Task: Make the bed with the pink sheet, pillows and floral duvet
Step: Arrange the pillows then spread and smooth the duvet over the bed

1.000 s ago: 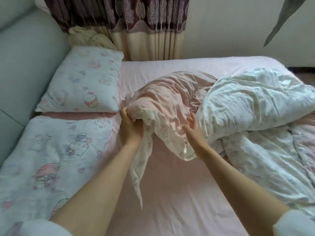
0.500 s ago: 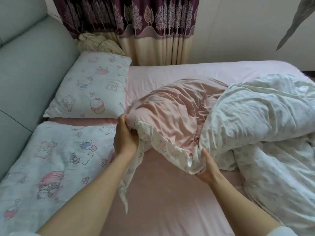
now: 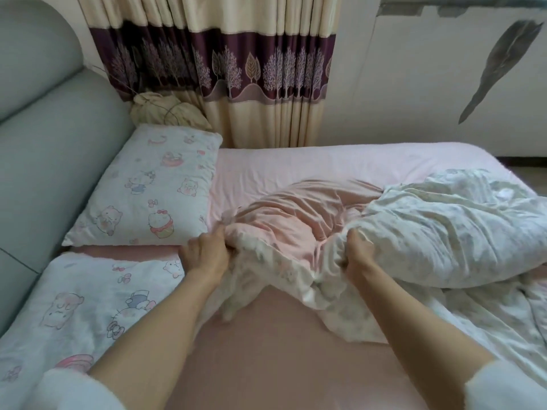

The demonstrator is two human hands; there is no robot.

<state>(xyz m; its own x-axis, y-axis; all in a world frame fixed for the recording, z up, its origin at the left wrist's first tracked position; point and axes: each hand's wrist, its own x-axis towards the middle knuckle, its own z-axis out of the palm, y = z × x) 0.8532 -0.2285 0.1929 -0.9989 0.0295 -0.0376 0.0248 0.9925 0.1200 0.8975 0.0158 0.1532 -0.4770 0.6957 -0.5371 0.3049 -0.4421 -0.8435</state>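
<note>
The floral duvet [image 3: 438,232] lies bunched on the right half of the bed, its pink underside [image 3: 290,220] turned up in the middle. My left hand [image 3: 204,253] grips the duvet's top corner close to the pillows. My right hand [image 3: 358,250] grips the duvet's edge a little further right. Between my hands the white floral edge sags onto the pink sheet [image 3: 281,350]. Two cartoon-print pillows lie at the left: the far pillow [image 3: 148,187] and the near pillow [image 3: 77,315].
A grey padded headboard [image 3: 44,161] runs along the left. A cream and purple curtain [image 3: 236,78] hangs behind the bed, with a tied cream bundle [image 3: 165,110] at its foot. A white wall stands at the right.
Both hands have lowered the lifted duvet corner toward the sheet. My right hand has shifted its grip up along the edge. The view has tilted up, showing more curtain and wall.
</note>
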